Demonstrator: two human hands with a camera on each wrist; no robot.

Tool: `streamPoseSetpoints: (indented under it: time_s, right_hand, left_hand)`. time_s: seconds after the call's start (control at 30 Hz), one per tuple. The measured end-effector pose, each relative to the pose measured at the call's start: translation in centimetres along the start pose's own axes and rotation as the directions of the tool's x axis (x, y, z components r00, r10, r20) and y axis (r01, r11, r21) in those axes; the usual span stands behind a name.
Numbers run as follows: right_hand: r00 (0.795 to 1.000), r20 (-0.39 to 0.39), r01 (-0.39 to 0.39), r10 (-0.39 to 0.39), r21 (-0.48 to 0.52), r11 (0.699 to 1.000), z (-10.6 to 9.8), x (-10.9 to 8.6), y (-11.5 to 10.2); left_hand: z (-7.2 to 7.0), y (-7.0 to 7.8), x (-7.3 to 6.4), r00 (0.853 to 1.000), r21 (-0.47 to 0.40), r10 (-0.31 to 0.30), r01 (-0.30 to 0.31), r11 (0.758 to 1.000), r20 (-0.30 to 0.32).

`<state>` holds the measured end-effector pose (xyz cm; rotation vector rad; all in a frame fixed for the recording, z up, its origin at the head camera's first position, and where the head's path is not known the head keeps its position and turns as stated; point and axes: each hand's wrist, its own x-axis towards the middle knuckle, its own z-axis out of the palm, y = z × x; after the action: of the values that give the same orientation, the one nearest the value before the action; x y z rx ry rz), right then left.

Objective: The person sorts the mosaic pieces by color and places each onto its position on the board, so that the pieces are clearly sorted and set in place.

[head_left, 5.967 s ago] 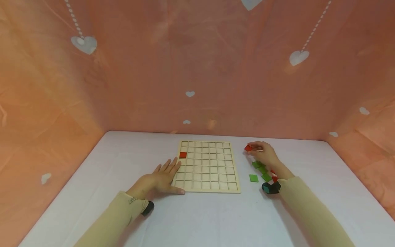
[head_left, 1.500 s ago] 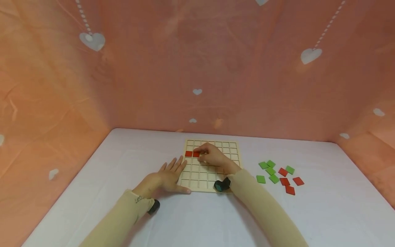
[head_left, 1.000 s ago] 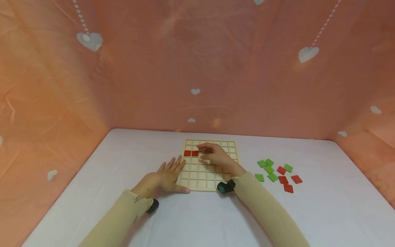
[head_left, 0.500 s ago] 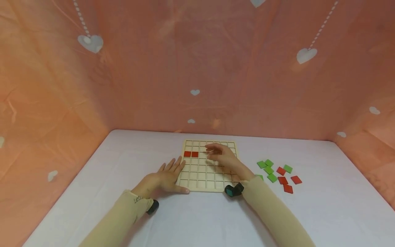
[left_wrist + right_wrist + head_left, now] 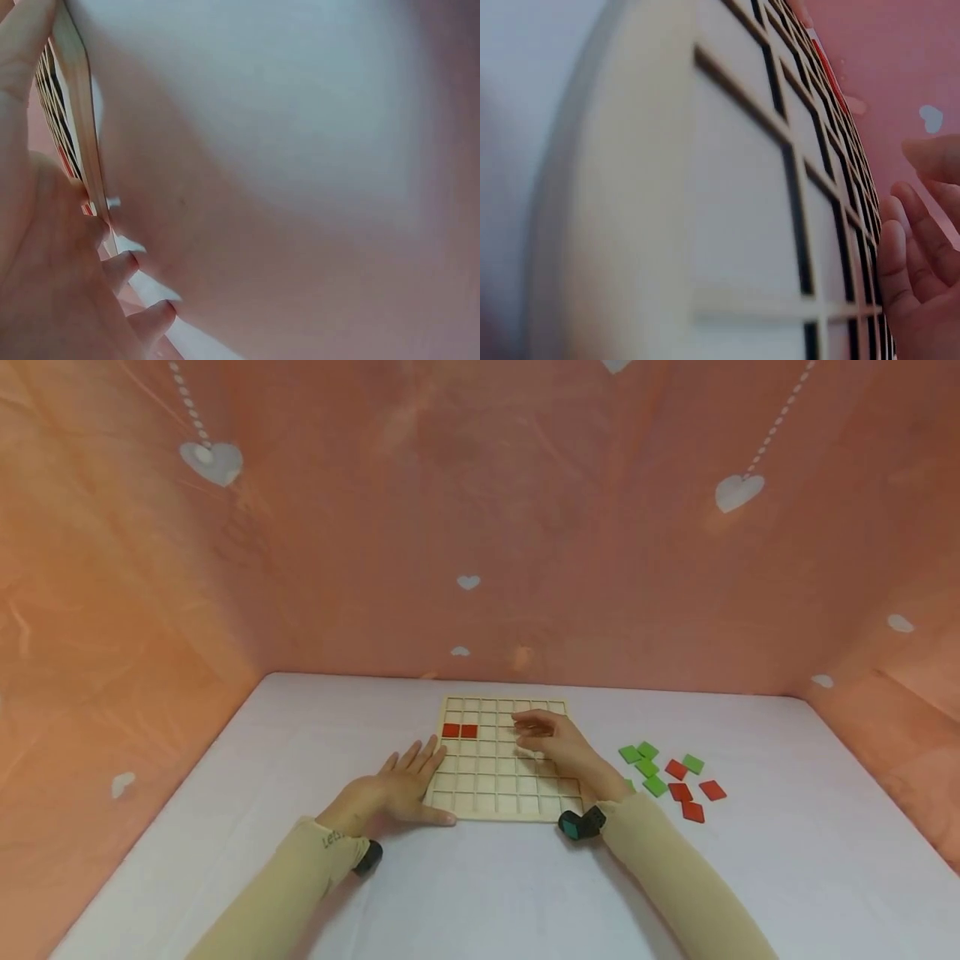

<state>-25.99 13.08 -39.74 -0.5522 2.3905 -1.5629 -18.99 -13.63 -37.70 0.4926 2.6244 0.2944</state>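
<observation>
A wooden grid board [image 5: 495, 816] lies on the white table, with two red square tiles [image 5: 460, 731] side by side at the left of an upper row. My left hand [image 5: 393, 793] rests flat with fingers spread at the board's left edge and lower left corner; the left wrist view shows its fingers [image 5: 150, 322] along the board's side. Over the board's right half hovers my right hand [image 5: 558, 745], its fingers loosely bent and apart. Nothing shows between the right hand's fingers [image 5: 892, 262] in the right wrist view.
Right of the board lie several loose green tiles [image 5: 646, 767] and several red tiles [image 5: 680, 792]; one green tile is partly hidden behind the right wrist. A pinkish-orange cloth [image 5: 465, 527] with heart shapes stands behind the table [image 5: 480, 893] and along both sides.
Six seconds ago my right hand held a red tile beside the board. A second red tile now sits in the grid; the right hand has released it and moved right. The left hand stays.
</observation>
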Motion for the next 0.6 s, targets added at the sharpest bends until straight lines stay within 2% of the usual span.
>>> streamPoseSetpoints:
  time_s: [0.27,0.4,0.47,0.6]
  right_hand:
    - [1.0,-0.023,-0.011,0.011,0.002,1.0,-0.7,-0.7,0.3]
    - [0.995,-0.049,-0.079,0.081,0.047,0.996,-1.2,-1.2,0.5]
    - [0.994,-0.061,-0.09,0.093,0.049,0.995,-1.5,-1.4,0.7]
    - [0.994,-0.079,-0.076,0.075,-0.003,0.997,-2.1,-1.9,1.0]
  left_hand:
    - [-0.4,0.1,-0.1,1.0,-0.006,0.003,-0.003,1.0,0.021]
    - [-0.3,0.1,-0.1,1.0,-0.006,0.015,-0.015,1.0,0.016]
    - [-0.2,0.1,-0.2,1.0,-0.008,0.021,-0.021,1.0,0.012]
    - [-0.2,0.1,-0.1,1.0,-0.012,0.028,-0.028,1.0,0.007]
